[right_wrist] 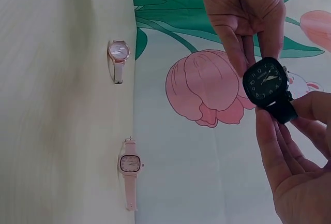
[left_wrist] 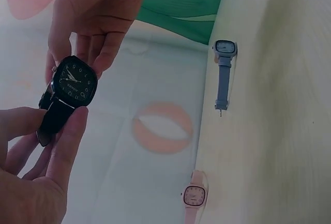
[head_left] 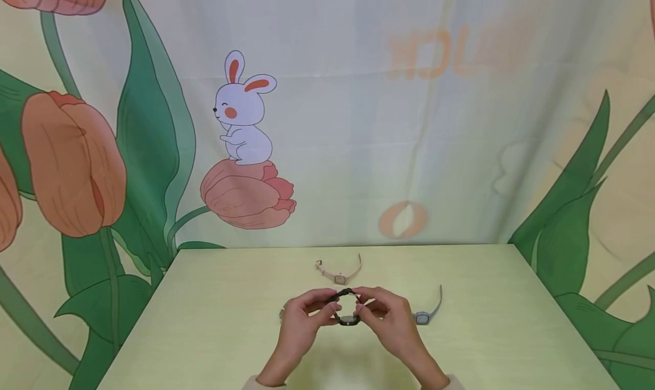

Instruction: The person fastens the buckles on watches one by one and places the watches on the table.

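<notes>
A black wristwatch [head_left: 349, 321] with a squarish dark dial is raised above the table between both hands. My left hand [head_left: 301, 322] pinches the strap on one side. From the other side my right hand [head_left: 393, 322] pinches it too, so the strap makes a ring in the head view. White numerals show on the black watch [left_wrist: 75, 81] in the left wrist view. The dial of the black watch [right_wrist: 265, 81] also faces the camera in the right wrist view.
On the pale table [head_left: 215, 333] lie a pink watch [head_left: 340, 279] behind the hands and a blue watch [head_left: 422, 318] to the right. A round-faced watch [right_wrist: 119, 51] with a light strap lies at the left, mostly hidden by my left hand in the head view. A printed curtain [head_left: 327, 123] hangs behind.
</notes>
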A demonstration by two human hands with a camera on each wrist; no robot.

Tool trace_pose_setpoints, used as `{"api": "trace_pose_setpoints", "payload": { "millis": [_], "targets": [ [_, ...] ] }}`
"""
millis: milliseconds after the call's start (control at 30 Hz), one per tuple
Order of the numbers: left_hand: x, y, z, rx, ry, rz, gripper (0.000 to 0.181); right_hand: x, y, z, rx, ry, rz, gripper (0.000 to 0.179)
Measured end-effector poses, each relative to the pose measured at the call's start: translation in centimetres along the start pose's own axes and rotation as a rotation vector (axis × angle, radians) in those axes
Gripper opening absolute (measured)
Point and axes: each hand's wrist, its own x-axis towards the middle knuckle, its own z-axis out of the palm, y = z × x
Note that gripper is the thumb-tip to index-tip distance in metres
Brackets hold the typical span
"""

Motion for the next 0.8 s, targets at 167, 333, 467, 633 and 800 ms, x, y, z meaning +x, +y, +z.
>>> {"api": "trace_pose_setpoints", "payload": {
  "millis": [167,333,467,633,800],
  "targets": [
    [0.0,-0.6,-0.2,-0.011,-0.014,-0.013,0.024,0.0,0.7,-0.1,0.004,-0.042,-0.025,0.027],
    [0.1,-0.9,-0.2,-0.009,-0.036,-0.009,0.024,0.0,0.8,-0.1,-0.015,-0.07,-0.053,0.026],
    [0.0,-1.0,-0.1,0.003,-0.048,-0.013,0.023,0.0,0.1,-0.3,-0.038,-0.091,-0.047,0.026],
    [0.3,-1.1,0.1,0.025,-0.05,-0.026,0.026,-0.1,0.4,-0.5,0.025,-0.078,0.057,0.026],
    [0.5,-1.3,0.3,0.026,-0.042,-0.056,0.027,0.3,1.6,-0.4,0.124,-0.054,0.169,0.027]
  ]
}}
